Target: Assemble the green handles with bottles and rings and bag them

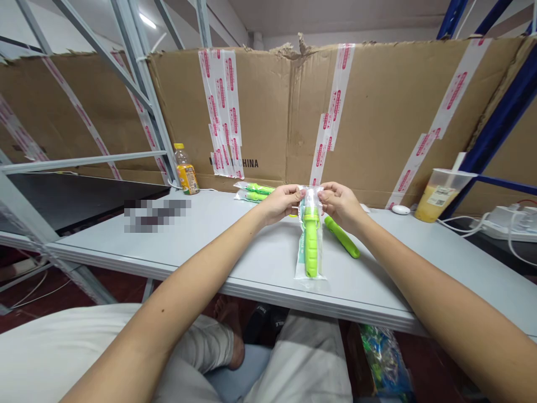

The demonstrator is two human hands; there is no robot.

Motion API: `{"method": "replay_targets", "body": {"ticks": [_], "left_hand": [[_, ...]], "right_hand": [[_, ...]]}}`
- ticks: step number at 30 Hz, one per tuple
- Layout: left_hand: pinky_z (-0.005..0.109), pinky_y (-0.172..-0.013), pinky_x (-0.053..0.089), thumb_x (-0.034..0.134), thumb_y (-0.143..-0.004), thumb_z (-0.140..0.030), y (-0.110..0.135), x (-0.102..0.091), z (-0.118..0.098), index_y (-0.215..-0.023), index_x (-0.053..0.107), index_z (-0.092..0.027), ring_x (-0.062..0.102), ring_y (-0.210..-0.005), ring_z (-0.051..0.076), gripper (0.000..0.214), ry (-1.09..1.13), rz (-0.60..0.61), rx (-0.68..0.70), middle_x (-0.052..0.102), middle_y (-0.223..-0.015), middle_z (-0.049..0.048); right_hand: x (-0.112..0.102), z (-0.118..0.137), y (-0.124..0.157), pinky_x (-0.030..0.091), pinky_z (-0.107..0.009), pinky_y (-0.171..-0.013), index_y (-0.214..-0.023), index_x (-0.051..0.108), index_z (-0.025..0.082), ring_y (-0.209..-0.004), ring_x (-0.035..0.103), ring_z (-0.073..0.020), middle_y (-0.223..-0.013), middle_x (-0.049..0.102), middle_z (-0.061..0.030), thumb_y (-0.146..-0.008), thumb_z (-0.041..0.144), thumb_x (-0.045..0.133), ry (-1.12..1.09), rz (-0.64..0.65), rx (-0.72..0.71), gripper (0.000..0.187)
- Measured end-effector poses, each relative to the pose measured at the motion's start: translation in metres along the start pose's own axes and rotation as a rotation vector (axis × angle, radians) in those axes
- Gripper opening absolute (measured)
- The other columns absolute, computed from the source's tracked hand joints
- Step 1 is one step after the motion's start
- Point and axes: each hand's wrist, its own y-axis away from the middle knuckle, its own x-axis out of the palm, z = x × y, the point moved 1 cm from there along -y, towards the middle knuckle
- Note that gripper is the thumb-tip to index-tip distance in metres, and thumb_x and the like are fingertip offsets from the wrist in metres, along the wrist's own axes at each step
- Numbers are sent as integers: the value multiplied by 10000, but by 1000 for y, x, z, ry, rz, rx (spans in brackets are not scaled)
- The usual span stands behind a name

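Observation:
Both my hands pinch the top edge of a clear plastic sleeve [310,263] that hangs down to the grey table [210,246]. Inside the sleeve sits a bright green tool [311,240], upright. My left hand [282,202] grips the sleeve's left corner and my right hand [342,204] grips its right corner, fingers closed. A second green tool [343,238] lies bare on the table just under my right hand. Two more bagged green tools [254,192] rest further back on the left.
A yellow drink bottle [187,170] stands at the back left near a metal rack post. A plastic cup with orange drink [440,195], a white mouse [400,209] and a power strip [503,221] with cables sit at the right. Taped cardboard walls the back.

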Motion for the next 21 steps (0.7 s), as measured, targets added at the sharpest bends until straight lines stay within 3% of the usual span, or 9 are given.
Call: {"method": "replay_targets", "body": {"ticks": [3,6,14,21], "left_hand": [[306,-695,520,860,-660,-461,-1,-1,0,-842,646,-136,632,-715,135,429,25,2,1,655,-805,44],[300,-668,516,846,-682,-441,-2,-2,-1,-776,619,-134,624,-703,134,393,26,-3,23,640,-786,38],[271,-628,505,833,-696,-415,-4,-2,-1,-661,497,-145,574,-668,106,433,1,-31,109,572,-731,-2],[296,-647,518,840,-674,-486,-4,-2,1,-694,550,-141,590,-679,122,451,-13,-16,112,587,-731,13]], "right_hand": [[1,2,3,450,-265,-494,-705,580,186,-591,534,-121,-668,560,8,-647,439,865,27,54,67,385],[-1,4,4,436,-258,-478,-617,541,182,-572,510,-113,-634,517,19,-648,436,863,42,76,55,411],[-5,4,1,479,-283,-460,-611,518,195,-541,520,-123,-621,537,7,-658,546,841,155,80,-52,479],[-3,2,2,509,-280,-432,-649,513,201,-517,528,-119,-625,519,16,-708,633,773,244,58,-107,507]]}}
